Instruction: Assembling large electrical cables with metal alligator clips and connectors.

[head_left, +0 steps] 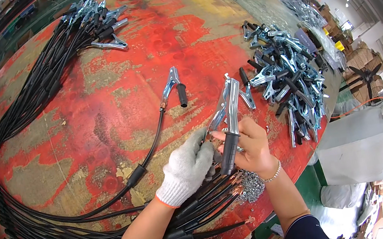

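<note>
My left hand (185,168), in a white knit glove with an orange cuff, is closed at the lower end of a silver metal clamp (233,103). Bare but for a beaded bracelet at the wrist, my right hand (253,147) grips the same clamp beside its black handle sleeve. The clamp points away from me, above the table. What the gloved fingertips pinch is partly hidden. Beneath my hands lie black cables (186,213) with copper lugs (235,182), beside a pile of small metal nuts (251,187). One clamp fixed to a cable (173,82) rests on the table ahead.
A heap of loose clamps (289,74) covers the table's right side. At the far left lies a bundle of cables (41,88) with clamps on their ends. The round-edged table (178,36) has worn red paint. A fan (366,76) stands beyond its right edge.
</note>
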### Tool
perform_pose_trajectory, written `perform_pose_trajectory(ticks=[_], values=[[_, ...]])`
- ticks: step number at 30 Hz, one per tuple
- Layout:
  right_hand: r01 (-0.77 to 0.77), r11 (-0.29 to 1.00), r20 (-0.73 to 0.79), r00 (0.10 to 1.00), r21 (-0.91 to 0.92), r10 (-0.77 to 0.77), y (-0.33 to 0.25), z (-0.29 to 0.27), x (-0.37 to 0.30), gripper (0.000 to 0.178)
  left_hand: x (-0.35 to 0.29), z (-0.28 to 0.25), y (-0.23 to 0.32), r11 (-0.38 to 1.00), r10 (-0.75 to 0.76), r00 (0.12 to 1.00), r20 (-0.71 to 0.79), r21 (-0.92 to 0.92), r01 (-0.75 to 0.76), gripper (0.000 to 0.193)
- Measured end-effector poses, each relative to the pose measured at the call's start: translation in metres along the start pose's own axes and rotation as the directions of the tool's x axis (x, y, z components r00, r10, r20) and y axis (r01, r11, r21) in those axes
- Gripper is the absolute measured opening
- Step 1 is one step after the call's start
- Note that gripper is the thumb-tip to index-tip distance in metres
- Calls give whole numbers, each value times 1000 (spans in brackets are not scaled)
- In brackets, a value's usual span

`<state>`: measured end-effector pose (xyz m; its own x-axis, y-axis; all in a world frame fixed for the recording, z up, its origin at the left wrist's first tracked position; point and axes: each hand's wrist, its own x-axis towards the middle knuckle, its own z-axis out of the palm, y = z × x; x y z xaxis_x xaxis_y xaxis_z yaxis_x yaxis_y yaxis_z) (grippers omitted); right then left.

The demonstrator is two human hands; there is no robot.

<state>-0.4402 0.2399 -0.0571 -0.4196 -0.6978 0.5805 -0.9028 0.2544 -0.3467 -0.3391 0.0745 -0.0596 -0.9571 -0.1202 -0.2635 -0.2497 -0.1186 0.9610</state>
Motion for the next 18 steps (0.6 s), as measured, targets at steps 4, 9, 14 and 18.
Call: perform_pose_trajectory(ticks=[4, 9, 14, 18], values=[[-14, 999, 11, 1000, 33, 14, -8, -3, 8, 41, -1, -1, 4, 1000, -6, 1000, 0, 17, 6, 39], [-54, 998, 4, 999, 31, 54, -8, 1, 5, 40, 2, 3, -6, 999, 18, 999, -31, 31, -17, 39], [-6, 1000, 22, 1000, 11, 5, -10, 2, 8, 37, 0, 0, -1, 999, 6, 999, -35, 49, -5, 38], [-71, 996, 6, 997, 61, 71, -11, -1, 8, 34, 0, 2, -3, 998, 42, 999, -14, 37, -41, 37]])
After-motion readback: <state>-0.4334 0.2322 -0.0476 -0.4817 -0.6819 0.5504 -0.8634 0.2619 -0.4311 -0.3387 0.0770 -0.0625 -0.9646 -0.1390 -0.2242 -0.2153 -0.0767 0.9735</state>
